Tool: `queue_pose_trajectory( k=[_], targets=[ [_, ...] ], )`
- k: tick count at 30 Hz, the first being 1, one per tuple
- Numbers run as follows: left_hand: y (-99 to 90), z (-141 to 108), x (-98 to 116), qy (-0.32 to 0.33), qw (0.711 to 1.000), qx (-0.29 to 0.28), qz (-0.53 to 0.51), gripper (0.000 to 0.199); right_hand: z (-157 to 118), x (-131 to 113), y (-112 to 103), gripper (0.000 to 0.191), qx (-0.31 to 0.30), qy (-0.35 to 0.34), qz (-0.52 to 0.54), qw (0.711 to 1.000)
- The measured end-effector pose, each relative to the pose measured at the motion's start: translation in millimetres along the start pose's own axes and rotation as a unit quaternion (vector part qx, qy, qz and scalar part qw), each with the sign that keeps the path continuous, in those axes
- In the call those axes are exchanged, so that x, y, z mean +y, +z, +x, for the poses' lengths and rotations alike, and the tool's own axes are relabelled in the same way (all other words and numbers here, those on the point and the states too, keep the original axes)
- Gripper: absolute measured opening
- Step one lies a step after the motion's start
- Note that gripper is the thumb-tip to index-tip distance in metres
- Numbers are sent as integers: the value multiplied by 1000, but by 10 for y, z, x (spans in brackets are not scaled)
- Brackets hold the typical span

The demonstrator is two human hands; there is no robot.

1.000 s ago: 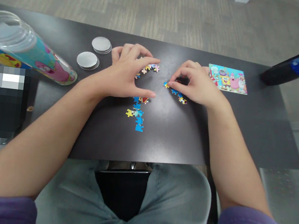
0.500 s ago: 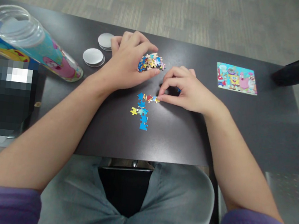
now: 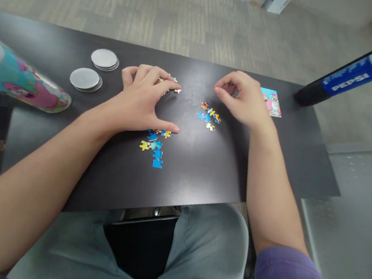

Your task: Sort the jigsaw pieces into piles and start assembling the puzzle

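My left hand (image 3: 148, 97) is open, its fingers spread over a pile of jigsaw puzzle pieces (image 3: 177, 91) that it mostly hides. Its thumb reaches across the top of a joined strip of blue and yellow puzzle pieces (image 3: 158, 154). My right hand (image 3: 240, 94) is raised over the table, thumb and forefinger pinched together. Whether a piece sits in that pinch I cannot make out. Below and left of it lie several loose puzzle pieces (image 3: 209, 115) in a small group. Behind this hand a colourful picture card (image 3: 272, 103) is partly covered.
Two stacks of white discs (image 3: 104, 58) lie at the back left of the dark table (image 3: 195, 176). A clear-topped cartoon tube (image 3: 40, 91) stands at the left. On the right is a Pepsi bottle (image 3: 350, 77) near the table's edge.
My right hand has left the end of the strip and moved away to the right, uncovering the loose pieces. My left hand has spread wider, its thumb now over the strip. The view has shifted right.
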State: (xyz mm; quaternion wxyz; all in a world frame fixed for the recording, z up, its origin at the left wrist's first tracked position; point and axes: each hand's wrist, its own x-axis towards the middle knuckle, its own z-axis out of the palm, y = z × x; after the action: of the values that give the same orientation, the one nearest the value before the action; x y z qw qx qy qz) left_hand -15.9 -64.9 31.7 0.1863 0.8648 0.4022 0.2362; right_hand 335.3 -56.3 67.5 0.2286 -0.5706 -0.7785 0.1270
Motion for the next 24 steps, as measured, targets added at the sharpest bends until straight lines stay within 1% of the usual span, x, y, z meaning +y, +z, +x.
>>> queue_pose_trajectory(
  k=[3,5,7,9,11,14,17,19,21,24],
  targets=[
    [-15,28,-59,-7,1000,5,-14,112,-16,-23,8,22,-41,-17,-16,999],
    [-45,55,-99,-26,999,10,-24,112,-23,-36,6,19,-61,-31,-8,998],
    [-92,81,-136,-48,998,14,-27,109,-27,-32,12,21,-74,-38,-3,996],
    [-143,98,-167,-66,997,12,-23,104,-32,-13,26,31,-71,-33,-10,997],
    [-179,106,-193,-82,996,3,-19,102,-44,9,40,39,-55,-17,-21,998],
    [-188,107,-241,-94,995,-9,-9,105,-68,28,35,40,-39,-3,-17,999],
    [-156,98,-311,-85,996,-8,-4,105,-77,41,2,35,-37,2,-11,999],
    [-130,85,-365,-77,997,0,-5,101,-66,60,-14,29,-34,4,-18,999],
    [-110,64,-413,-69,998,2,0,92,-42,85,-15,21,-29,5,-30,999],
    [-100,31,-462,-40,999,1,16,74,-8,101,6,7,-39,2,-43,998]
  ],
)
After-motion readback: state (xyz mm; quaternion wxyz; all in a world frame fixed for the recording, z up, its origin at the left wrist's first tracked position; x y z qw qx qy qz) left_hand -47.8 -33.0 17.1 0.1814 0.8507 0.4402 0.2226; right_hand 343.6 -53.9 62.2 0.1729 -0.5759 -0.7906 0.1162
